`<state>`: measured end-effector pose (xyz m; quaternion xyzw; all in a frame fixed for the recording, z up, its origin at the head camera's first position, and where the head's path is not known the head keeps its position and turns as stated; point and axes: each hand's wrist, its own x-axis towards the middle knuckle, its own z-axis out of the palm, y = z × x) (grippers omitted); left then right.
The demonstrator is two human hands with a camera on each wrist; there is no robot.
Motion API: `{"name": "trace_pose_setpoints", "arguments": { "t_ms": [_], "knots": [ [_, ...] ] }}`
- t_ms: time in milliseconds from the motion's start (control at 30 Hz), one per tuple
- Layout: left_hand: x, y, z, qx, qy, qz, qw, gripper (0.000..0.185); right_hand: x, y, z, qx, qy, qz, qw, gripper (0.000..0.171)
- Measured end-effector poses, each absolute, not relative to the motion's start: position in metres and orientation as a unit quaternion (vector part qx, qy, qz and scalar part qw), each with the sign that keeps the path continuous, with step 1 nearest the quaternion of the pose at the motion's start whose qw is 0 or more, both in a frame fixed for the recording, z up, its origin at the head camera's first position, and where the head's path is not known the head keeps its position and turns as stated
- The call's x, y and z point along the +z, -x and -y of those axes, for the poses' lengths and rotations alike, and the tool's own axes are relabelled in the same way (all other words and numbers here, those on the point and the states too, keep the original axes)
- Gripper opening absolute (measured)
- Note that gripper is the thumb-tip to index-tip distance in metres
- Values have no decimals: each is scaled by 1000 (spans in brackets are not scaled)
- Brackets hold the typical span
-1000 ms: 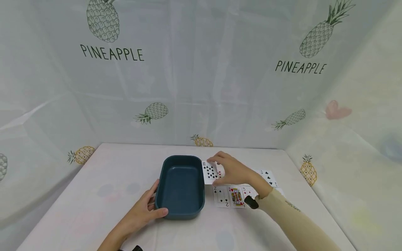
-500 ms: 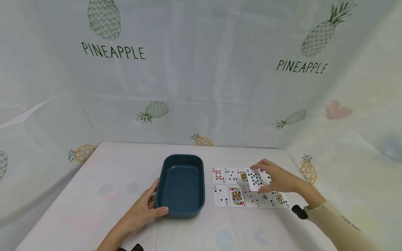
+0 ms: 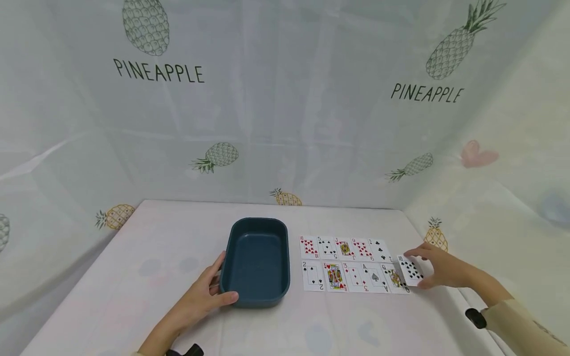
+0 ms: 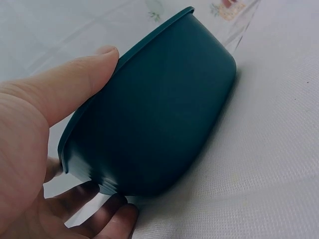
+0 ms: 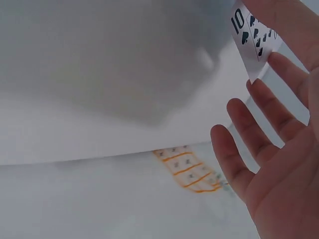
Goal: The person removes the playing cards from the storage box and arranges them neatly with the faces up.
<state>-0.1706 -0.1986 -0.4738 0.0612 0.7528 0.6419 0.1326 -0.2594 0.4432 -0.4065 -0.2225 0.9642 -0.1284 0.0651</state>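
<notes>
At the right end of the laid-out cards, my right hand (image 3: 447, 267) pinches a ten of spades playing card (image 3: 410, 271) between thumb and fingers. The card is tilted, and its left edge overlaps the end of the lower row in the head view. In the right wrist view, the ten of spades (image 5: 252, 37) shows near the upper right, partly hidden by the thumb. My left hand (image 3: 205, 291) grips the near left side of a dark teal rectangular tub (image 3: 255, 302). In the left wrist view, the thumb lies at the tub's rim (image 4: 154, 34) with the other fingers against its side.
Face-up playing cards lie in two rows right of the tub, an upper row (image 3: 327, 248) and a lower row (image 3: 311, 276). A white cloth (image 3: 169, 237) covers the table. Behind it hangs a pineapple-print curtain (image 3: 307, 123).
My right hand has carried the ten of spades from beside the tub rightward across the cards to the end of the rows. The left hand and tub have stayed in place.
</notes>
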Motion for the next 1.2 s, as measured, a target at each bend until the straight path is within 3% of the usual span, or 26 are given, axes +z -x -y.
{"name": "trace_pose_setpoints", "arguments": {
  "t_ms": [967, 1200],
  "knots": [
    [-474, 168, 201, 647, -70, -747, 136, 107, -421, 258, -452, -133, 181, -964, 140, 81],
    [-474, 169, 201, 643, -70, -750, 142, 108, -413, 254, -454, -150, 160, -964, 153, 91]
  ]
}}
